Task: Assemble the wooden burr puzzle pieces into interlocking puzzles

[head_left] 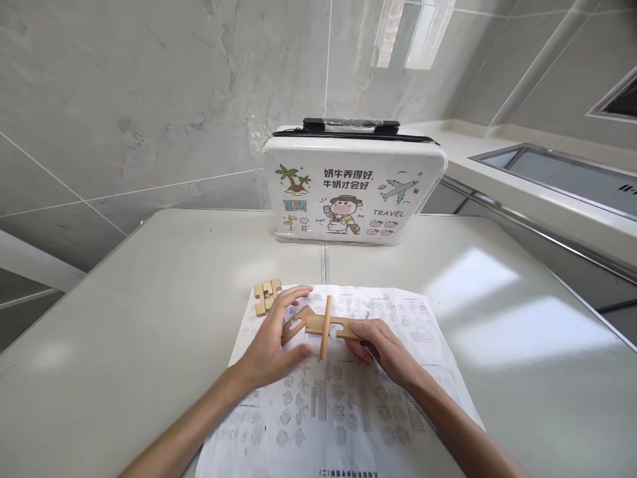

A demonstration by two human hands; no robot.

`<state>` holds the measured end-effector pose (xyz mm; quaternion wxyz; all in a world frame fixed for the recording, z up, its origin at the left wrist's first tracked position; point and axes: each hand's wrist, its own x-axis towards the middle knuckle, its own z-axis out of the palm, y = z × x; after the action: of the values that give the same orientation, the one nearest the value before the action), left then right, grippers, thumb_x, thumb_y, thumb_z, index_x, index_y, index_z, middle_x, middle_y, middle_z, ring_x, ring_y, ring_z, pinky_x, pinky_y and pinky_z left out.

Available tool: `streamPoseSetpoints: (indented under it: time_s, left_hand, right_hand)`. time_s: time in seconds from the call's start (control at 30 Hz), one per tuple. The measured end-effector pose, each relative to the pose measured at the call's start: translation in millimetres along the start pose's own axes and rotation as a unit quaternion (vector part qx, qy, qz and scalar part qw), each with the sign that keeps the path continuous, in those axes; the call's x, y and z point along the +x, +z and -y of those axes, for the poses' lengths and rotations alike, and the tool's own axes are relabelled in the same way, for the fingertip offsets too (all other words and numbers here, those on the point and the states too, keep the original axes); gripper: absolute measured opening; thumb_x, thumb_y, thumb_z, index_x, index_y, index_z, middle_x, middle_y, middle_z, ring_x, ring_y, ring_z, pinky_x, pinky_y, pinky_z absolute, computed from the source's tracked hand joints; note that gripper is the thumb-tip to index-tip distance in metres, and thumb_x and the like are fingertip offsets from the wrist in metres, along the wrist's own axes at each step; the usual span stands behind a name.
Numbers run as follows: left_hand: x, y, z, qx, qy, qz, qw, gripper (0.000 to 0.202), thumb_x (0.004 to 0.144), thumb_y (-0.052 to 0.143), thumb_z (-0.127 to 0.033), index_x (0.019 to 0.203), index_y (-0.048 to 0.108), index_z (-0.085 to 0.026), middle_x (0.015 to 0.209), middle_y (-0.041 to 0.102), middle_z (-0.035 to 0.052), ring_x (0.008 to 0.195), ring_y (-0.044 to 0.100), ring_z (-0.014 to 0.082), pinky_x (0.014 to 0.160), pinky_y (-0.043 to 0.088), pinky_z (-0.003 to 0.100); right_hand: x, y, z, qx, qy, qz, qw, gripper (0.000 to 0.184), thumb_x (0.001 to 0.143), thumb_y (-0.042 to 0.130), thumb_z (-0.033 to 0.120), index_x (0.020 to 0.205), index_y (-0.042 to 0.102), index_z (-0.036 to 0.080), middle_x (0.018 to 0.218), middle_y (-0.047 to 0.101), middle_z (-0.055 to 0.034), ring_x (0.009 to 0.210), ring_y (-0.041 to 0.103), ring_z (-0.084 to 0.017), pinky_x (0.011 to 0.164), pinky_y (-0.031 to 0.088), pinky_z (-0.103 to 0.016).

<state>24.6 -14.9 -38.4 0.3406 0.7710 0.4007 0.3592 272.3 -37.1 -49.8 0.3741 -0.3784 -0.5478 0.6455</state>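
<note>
My right hand (383, 345) pinches the right end of a flat notched wooden puzzle piece (315, 324) between thumb and fingers. A slim wooden stick (326, 328) crosses that piece near its middle, standing across its length. My left hand (271, 338) is spread open at the left, thumb apart from the fingers. Between its thumb and fingers lies another wooden piece with a cut-out slot (295, 324), its edge meeting the notched piece; whether they are joined I cannot tell. Beyond my left hand, a small block of wooden puzzle pieces (267, 296) rests at the paper's upper left corner.
Under my hands lies a printed instruction sheet (318, 425) with small diagrams, on a white table (149, 318). A white cartoon-printed case (308, 156) with a black handle, in clear wrap, stands at the back against the tiled wall. A counter (562, 179) runs along the right.
</note>
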Motion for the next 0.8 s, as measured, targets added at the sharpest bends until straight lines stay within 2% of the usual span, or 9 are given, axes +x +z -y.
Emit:
streamPoseSetpoints:
  time_s: [0.03,0.1,0.2,0.33,0.5,0.63,0.8]
  left_hand:
    - [-2,0.2,0,-0.023,-0.004,0.028,0.999,0.094,0.082,0.069,-0.079,0.156,0.039,-0.030,0.160,0.045,0.0155,0.145,0.047,0.0374,0.116,0.047,0.053]
    - [-5,0.7,0,-0.063,-0.016,0.066,0.996,0.112,0.070,0.085,-0.073,0.161,0.031,-0.034,0.165,0.037,0.0152,0.151,0.040,0.0400,0.117,0.048,0.054]
    - [-7,1.6,0,-0.098,-0.005,0.088,0.991,0.119,0.068,0.094,-0.060,0.162,0.025,-0.038,0.164,0.040,0.0150,0.153,0.039,0.0394,0.118,0.048,0.056]
    - [-8,2.5,0,-0.085,0.001,0.092,0.992,0.115,0.070,0.096,-0.048,0.161,0.026,-0.040,0.157,0.050,0.0133,0.147,0.050,0.0361,0.117,0.050,0.054]
    - [-6,0.1,1,-0.031,0.026,0.056,0.998,0.109,0.066,0.098,-0.048,0.157,0.039,-0.033,0.150,0.057,0.0129,0.139,0.057,0.0365,0.118,0.049,0.052]
    - [1,-4.8,-2,0.003,0.069,0.034,0.997,0.099,0.067,0.097,-0.046,0.151,0.047,-0.031,0.142,0.063,0.0114,0.132,0.061,0.0355,0.113,0.051,0.050]
    - [5,-7.4,-5,0.021,0.084,0.029,0.996,0.093,0.065,0.097,-0.043,0.146,0.051,-0.029,0.137,0.067,0.0110,0.127,0.063,0.0343,0.109,0.051,0.047]
  right_hand:
    - [0,0,0,0.002,0.001,0.011,1.000,0.055,0.105,0.044,0.044,0.055,0.047,0.021,0.054,0.046,0.0014,0.052,0.042,-0.013,0.056,0.033,-0.029]
    - [0,1,-1,0.005,0.003,0.029,1.000,0.054,0.104,0.045,0.044,0.055,0.048,0.021,0.054,0.045,0.0017,0.051,0.042,-0.013,0.055,0.033,-0.029]
    - [0,4,0,0.004,0.003,0.046,0.999,0.054,0.104,0.045,0.044,0.055,0.048,0.021,0.053,0.045,0.0021,0.050,0.039,-0.012,0.054,0.033,-0.028]
    - [1,5,3,-0.001,0.005,0.060,0.998,0.055,0.105,0.044,0.045,0.055,0.049,0.021,0.052,0.046,0.0023,0.048,0.037,-0.011,0.054,0.034,-0.028]
    - [3,3,2,-0.008,0.008,0.046,0.999,0.055,0.104,0.044,0.043,0.054,0.050,0.021,0.052,0.048,0.0015,0.049,0.039,-0.011,0.054,0.034,-0.028]
    - [3,-3,-2,0.020,0.004,0.016,1.000,0.055,0.103,0.045,0.042,0.052,0.047,0.021,0.050,0.043,0.0023,0.049,0.040,-0.012,0.051,0.032,-0.027]
    - [3,-4,-4,0.045,0.014,0.004,0.999,0.055,0.101,0.049,0.043,0.051,0.042,0.023,0.047,0.034,0.0048,0.046,0.034,-0.011,0.048,0.028,-0.027]
